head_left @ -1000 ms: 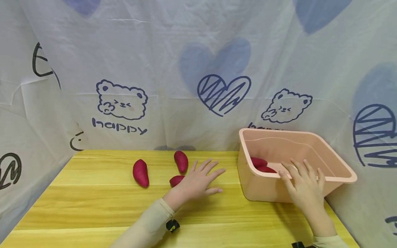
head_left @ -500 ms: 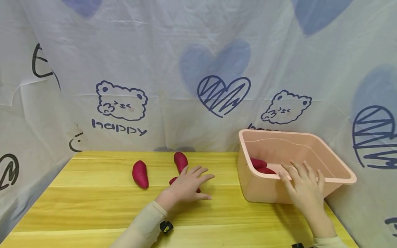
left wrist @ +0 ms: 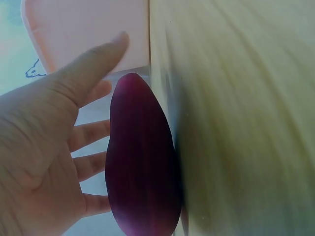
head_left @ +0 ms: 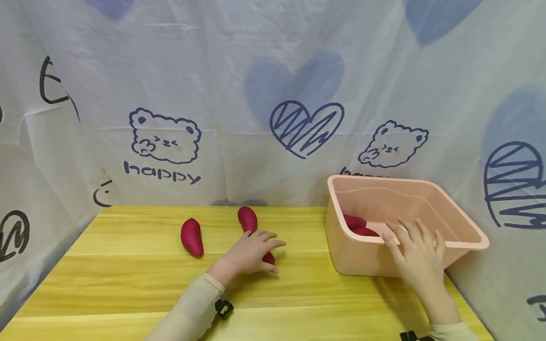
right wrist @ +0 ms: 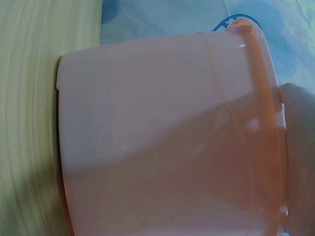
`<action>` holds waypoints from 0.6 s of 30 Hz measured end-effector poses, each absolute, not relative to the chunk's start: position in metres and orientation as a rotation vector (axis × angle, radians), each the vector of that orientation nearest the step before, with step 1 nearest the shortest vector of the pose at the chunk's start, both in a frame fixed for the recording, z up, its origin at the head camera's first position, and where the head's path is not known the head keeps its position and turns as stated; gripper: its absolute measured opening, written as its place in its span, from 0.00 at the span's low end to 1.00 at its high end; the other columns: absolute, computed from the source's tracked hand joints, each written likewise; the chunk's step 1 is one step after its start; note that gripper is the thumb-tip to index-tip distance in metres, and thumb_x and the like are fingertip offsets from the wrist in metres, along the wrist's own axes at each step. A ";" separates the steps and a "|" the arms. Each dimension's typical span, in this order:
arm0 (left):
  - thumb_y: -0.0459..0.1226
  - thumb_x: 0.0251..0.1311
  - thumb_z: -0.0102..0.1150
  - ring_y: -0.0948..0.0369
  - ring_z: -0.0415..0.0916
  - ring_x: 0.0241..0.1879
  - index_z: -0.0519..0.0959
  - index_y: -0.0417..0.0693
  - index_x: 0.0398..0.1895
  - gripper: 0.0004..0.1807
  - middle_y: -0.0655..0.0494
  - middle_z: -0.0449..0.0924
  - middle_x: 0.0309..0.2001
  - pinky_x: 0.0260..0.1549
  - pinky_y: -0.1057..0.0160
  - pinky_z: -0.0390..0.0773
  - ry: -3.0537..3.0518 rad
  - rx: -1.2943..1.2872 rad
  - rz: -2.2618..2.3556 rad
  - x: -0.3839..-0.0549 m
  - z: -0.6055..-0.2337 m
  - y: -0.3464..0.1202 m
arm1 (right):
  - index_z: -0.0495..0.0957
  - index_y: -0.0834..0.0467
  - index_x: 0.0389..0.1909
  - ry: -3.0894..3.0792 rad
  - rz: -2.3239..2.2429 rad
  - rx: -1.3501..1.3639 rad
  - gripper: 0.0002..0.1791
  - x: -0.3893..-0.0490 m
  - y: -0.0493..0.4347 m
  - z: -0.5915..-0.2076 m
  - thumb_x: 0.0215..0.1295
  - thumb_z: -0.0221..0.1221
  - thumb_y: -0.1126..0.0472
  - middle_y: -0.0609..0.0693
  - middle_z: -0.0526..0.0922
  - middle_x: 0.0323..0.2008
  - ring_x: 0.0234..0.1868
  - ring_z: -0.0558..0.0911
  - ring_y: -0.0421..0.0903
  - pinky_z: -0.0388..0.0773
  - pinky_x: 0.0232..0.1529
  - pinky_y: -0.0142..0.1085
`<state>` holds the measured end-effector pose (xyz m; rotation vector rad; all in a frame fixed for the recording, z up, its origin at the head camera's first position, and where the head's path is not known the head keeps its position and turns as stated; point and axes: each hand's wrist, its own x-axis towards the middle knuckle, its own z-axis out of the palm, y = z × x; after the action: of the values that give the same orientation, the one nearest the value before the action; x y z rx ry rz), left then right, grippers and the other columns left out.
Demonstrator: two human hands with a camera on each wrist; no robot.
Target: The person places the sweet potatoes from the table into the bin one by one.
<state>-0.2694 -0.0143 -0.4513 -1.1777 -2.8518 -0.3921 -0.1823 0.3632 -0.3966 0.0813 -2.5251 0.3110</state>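
My left hand [head_left: 245, 255] is over a red sweet potato [head_left: 268, 258] on the table, its fingers spread and slightly bent. In the left wrist view, that sweet potato [left wrist: 142, 162] lies in front of the palm, with the thumb above it and the fingers reaching behind. Just beyond the hand lies a second sweet potato [head_left: 248, 219], and a third sweet potato [head_left: 192, 237] is to the left. My right hand [head_left: 420, 260] rests on the near rim of a pink plastic bin [head_left: 367, 258], fingers extending over the edge. Inside are sweet potatoes [head_left: 355, 221] at the left end.
The yellow wood-grain table [head_left: 128, 279] ends at a pale cloth backdrop [head_left: 230, 94] printed with hearts and bears. The cloth also hangs along both sides. The bin stands at the table's right edge, close to the cloth.
My left hand has moved left and slightly down over the near sweet potato, whose right end now shows beneath the fingers. The right hand stays on the bin rim.
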 end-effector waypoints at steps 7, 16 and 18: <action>0.53 0.53 0.69 0.48 0.67 0.66 0.71 0.62 0.66 0.35 0.50 0.70 0.66 0.59 0.38 0.69 -2.877 -1.175 -0.347 -0.270 -0.452 -0.015 | 0.73 0.50 0.60 -2.517 0.310 0.083 0.24 -0.183 0.364 -0.396 0.74 0.44 0.42 0.61 0.70 0.64 0.69 0.59 0.66 0.39 0.68 0.68; 0.47 0.52 0.71 0.48 0.70 0.62 0.75 0.58 0.62 0.32 0.48 0.73 0.63 0.55 0.39 0.71 -2.910 -1.139 -0.322 -0.268 -0.450 -0.019 | 0.74 0.50 0.59 -2.509 0.307 0.085 0.23 -0.183 0.363 -0.396 0.74 0.44 0.42 0.60 0.71 0.64 0.69 0.59 0.66 0.39 0.68 0.68; 0.45 0.52 0.72 0.48 0.71 0.61 0.75 0.57 0.62 0.31 0.48 0.74 0.62 0.54 0.39 0.71 -2.914 -1.131 -0.323 -0.268 -0.449 -0.020 | 0.74 0.50 0.59 -2.507 0.308 0.086 0.23 -0.183 0.363 -0.396 0.74 0.44 0.42 0.61 0.71 0.63 0.69 0.59 0.66 0.39 0.68 0.68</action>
<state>-0.2677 -0.0200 -0.4493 -1.1309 -2.9135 -0.3225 -0.1827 0.3629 -0.3961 0.0855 -2.5074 0.3080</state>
